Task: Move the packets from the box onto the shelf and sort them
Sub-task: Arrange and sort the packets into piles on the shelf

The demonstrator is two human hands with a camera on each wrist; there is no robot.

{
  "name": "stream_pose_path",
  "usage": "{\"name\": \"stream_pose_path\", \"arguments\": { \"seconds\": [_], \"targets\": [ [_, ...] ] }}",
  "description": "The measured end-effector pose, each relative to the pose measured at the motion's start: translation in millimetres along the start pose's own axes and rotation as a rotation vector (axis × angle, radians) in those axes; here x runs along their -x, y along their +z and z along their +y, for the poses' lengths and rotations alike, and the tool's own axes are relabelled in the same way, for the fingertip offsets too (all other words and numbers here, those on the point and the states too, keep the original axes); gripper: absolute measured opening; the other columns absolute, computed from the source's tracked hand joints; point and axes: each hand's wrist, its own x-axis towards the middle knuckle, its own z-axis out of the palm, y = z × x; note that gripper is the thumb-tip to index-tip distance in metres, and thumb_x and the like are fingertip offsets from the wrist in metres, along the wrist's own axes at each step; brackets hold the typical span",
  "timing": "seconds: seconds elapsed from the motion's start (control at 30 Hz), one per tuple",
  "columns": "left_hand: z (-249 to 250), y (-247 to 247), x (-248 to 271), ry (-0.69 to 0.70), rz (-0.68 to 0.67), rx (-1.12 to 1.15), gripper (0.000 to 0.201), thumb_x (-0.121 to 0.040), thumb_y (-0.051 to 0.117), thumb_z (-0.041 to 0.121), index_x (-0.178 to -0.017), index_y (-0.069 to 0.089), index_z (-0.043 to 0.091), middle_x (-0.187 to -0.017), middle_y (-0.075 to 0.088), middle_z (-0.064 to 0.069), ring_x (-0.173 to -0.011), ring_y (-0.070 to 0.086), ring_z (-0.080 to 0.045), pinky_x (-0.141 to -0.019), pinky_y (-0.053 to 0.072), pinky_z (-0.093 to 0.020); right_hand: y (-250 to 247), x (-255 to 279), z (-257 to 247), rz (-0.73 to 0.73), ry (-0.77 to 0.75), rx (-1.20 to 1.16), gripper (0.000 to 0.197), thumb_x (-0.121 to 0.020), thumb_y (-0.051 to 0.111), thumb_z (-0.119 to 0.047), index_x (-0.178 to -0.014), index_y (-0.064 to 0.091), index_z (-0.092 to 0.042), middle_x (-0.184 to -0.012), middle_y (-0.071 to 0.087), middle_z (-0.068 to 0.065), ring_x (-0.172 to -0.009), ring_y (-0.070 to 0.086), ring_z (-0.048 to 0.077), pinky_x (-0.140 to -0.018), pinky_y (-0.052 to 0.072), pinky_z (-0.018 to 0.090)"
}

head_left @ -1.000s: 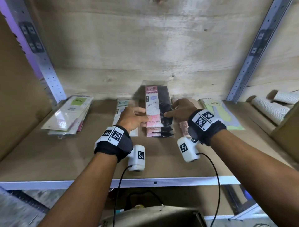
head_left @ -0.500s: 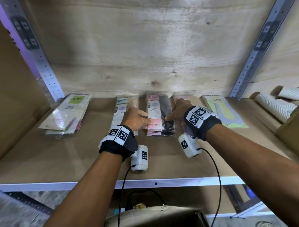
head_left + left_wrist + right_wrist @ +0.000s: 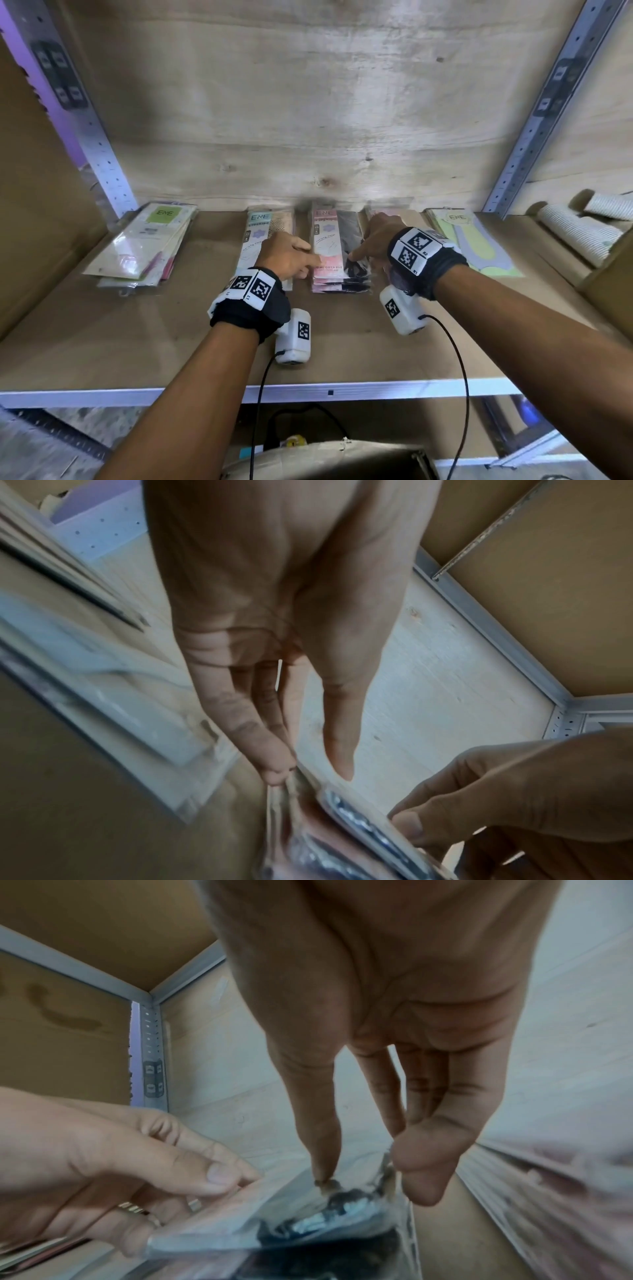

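Note:
A stack of pink and black packets (image 3: 337,274) lies in the middle of the wooden shelf (image 3: 137,335). Both hands are on its top packet (image 3: 329,240), which lies flat. My left hand (image 3: 313,265) pinches the packet's left edge, thumb on top and fingers beneath; in the left wrist view the left hand (image 3: 310,773) shows its fingertips at that edge. My right hand (image 3: 354,255) holds the right edge. In the right wrist view the right hand (image 3: 373,1180) has its thumb tip pressed on the dark half of the packet (image 3: 308,1221), its fingers down the side.
Other piles lie in a row: green-labelled packets (image 3: 147,243) at the left, a teal-labelled packet (image 3: 255,236), a pink one (image 3: 387,210) behind my right hand, a yellow-green one (image 3: 476,246). Striped rolls (image 3: 579,233) sit far right. The box's top (image 3: 342,459) shows below the shelf's front edge (image 3: 376,390).
The top packet, held tilted up between both hands a second ago, now lies flat on the stack. Both hands have moved slightly deeper into the shelf.

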Motion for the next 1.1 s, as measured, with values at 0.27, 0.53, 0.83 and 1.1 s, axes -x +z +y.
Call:
{"name": "stream_pose_path", "arguments": {
  "seconds": [0.27,0.53,0.83,1.1],
  "targets": [
    [1.0,-75.7,28.0,0.097,0.222,0.057,0.015,-0.085,0.077,0.023,-0.096,0.073,0.014,-0.081,0.072,-0.010,-0.056,0.062,-0.013,-0.048,0.049,-0.018,-6.3,15.1,-36.1,0.120,-0.263,-0.166,0.031,-0.083,0.076,-0.029,-0.110,0.070,-0.015,-0.100,0.070,0.005,-0.085,0.066,0.020,-0.069,0.052,0.025],
    [-42.0,-174.0,59.5,-0.001,0.452,0.168,0.017,-0.090,0.068,0.025,-0.080,0.070,0.012,-0.068,0.069,-0.006,-0.051,0.058,-0.016,-0.050,0.046,-0.022,57.4,22.2,-141.8,-0.179,-0.452,-0.352,0.013,-0.087,0.063,-0.003,-0.081,0.069,-0.013,-0.065,0.068,0.001,-0.054,0.063,0.014,-0.045,0.045,0.021],
    [-73.7,-240.2,79.9,-0.104,0.571,0.167,0.026,-0.097,0.055,0.016,-0.073,0.064,0.012,-0.066,0.067,-0.005,-0.049,0.059,-0.016,-0.038,0.041,-0.018,143.1,0.6,-257.1,-0.274,-0.288,-0.533,0.027,-0.089,0.070,-0.019,-0.092,0.066,0.007,-0.057,0.070,0.011,-0.050,0.069,0.024,-0.055,0.062,0.040],
    [-80.2,-251.6,84.8,-0.079,0.619,0.164,0.022,-0.093,0.060,0.024,-0.078,0.071,0.013,-0.066,0.072,-0.001,-0.049,0.063,-0.013,-0.053,0.048,-0.022,168.3,-3.7,-290.3,-0.257,-0.292,-0.365,0.074,-0.052,0.093,-0.045,-0.106,0.062,-0.006,-0.099,0.072,0.021,-0.093,0.071,0.035,-0.082,0.059,0.052]
  ]
}}
